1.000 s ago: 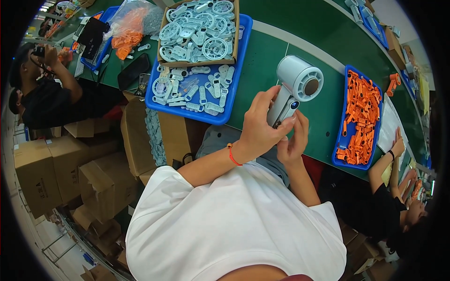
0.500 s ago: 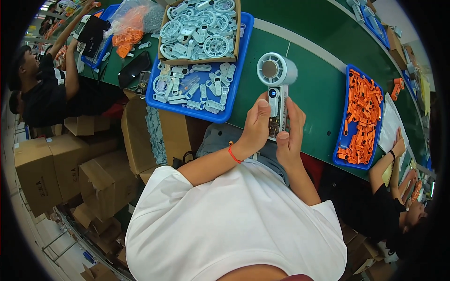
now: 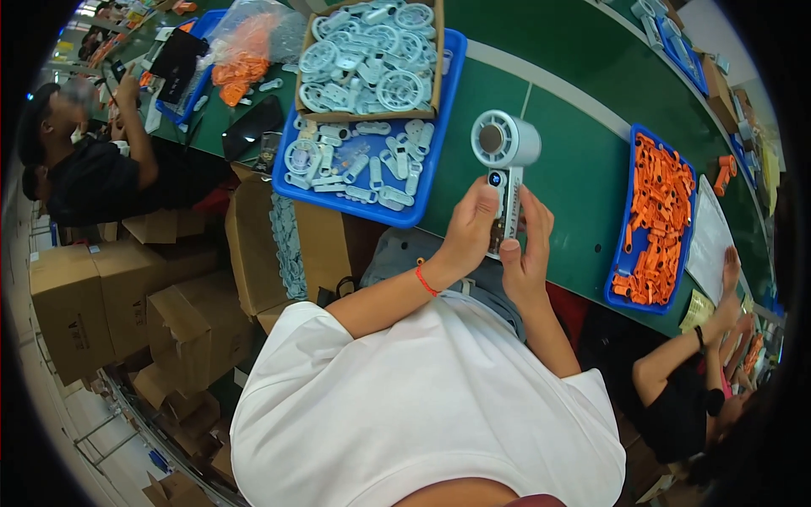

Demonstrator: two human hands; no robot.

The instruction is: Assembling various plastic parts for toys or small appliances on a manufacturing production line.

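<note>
A pale handheld fan point(image 3: 509, 139) is held upright between my two hands, its round head away from me. A small lit display shows on its handle, and below it part of the inside seems exposed, with small brownish components. My left hand point(image 3: 467, 224) grips the handle from the left, thumb along the front. From the right, my right hand point(image 3: 527, 245) closes on the handle with fingers along its side and thumb near the lower end. My fingers hide part of the handle.
Left of the fan, a blue tray point(image 3: 457, 76) holds pale blue fan parts, with a filled cardboard box point(image 3: 438, 89) on top. Another blue tray point(image 3: 624, 228) of orange parts point(image 3: 657, 220) lies right. Cartons point(image 3: 72, 313) stand lower left; co-workers sit at both sides.
The fan has turned slightly in my hands, showing more of its printed side. The whole view has shifted a little. At the left, a co-worker's arms have drawn in from reaching out.
</note>
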